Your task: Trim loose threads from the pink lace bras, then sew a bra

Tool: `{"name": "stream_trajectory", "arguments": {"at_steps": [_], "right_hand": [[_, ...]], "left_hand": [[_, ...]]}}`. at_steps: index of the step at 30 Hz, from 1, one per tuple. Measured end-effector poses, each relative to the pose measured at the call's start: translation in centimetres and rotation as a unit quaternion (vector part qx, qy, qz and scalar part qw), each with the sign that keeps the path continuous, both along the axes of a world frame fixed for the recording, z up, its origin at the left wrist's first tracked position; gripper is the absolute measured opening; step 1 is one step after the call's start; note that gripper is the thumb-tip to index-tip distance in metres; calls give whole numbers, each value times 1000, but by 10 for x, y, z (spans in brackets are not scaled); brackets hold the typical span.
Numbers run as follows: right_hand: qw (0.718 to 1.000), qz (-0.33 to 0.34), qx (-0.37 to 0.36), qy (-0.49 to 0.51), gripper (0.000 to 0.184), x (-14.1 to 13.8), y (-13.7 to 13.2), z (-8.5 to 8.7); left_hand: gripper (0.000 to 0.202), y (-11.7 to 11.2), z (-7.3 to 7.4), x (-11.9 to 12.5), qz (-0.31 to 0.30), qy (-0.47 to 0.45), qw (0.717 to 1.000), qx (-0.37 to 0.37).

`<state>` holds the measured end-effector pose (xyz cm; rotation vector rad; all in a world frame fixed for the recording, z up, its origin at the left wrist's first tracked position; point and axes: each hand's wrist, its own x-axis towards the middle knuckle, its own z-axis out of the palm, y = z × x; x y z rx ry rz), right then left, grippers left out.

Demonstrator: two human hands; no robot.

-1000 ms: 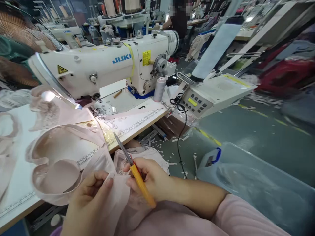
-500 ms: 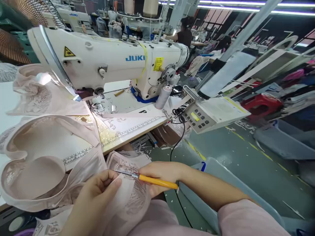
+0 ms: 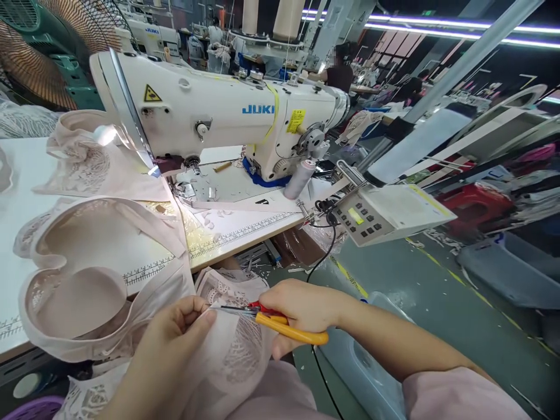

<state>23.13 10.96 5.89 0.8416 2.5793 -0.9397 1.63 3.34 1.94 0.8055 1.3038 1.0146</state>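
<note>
My left hand (image 3: 175,335) pinches the edge of a pale pink lace bra (image 3: 247,350) between thumb and fingers, low in front of the table. My right hand (image 3: 300,309) is wrapped round scissors (image 3: 291,331) with orange and red handles. The scissor blades point left and lie at the bra's edge, close to my left fingertips. Whether the blades touch the fabric I cannot tell. On the table to the left, another pale pink bra (image 3: 79,300) spreads out, its moulded cup facing up.
A white sewing machine (image 3: 219,105) stands on the table (image 3: 236,236), with a grey thread spool (image 3: 300,179) beside its base. A control box (image 3: 389,213) juts out at the table's right. Below my right arm is a translucent bin (image 3: 350,373). A fan (image 3: 65,52) stands back left.
The whole scene has shifted slightly right as the camera turned. My right hand has rolled, and the scissors' red handle now shows, with the handles farther apart. My left hand keeps its pinch.
</note>
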Motion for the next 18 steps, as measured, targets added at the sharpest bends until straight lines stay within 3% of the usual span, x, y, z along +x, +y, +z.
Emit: {"name": "stream_trajectory", "arguments": {"at_steps": [5,11,18], "right_hand": [[1000,7,7,-7,55,-2,-1,3],[1000,-5,14,-13,51,-2,-2,2],[999,-46,16,3,47,-2,-7,-9]], "left_hand": [[29,1,-3,-2,-16,-11,1000,-14],[28,1,7,-1,-11,-26,999,-21],[29,1,9,-3,-42,11,999,-5]]}}
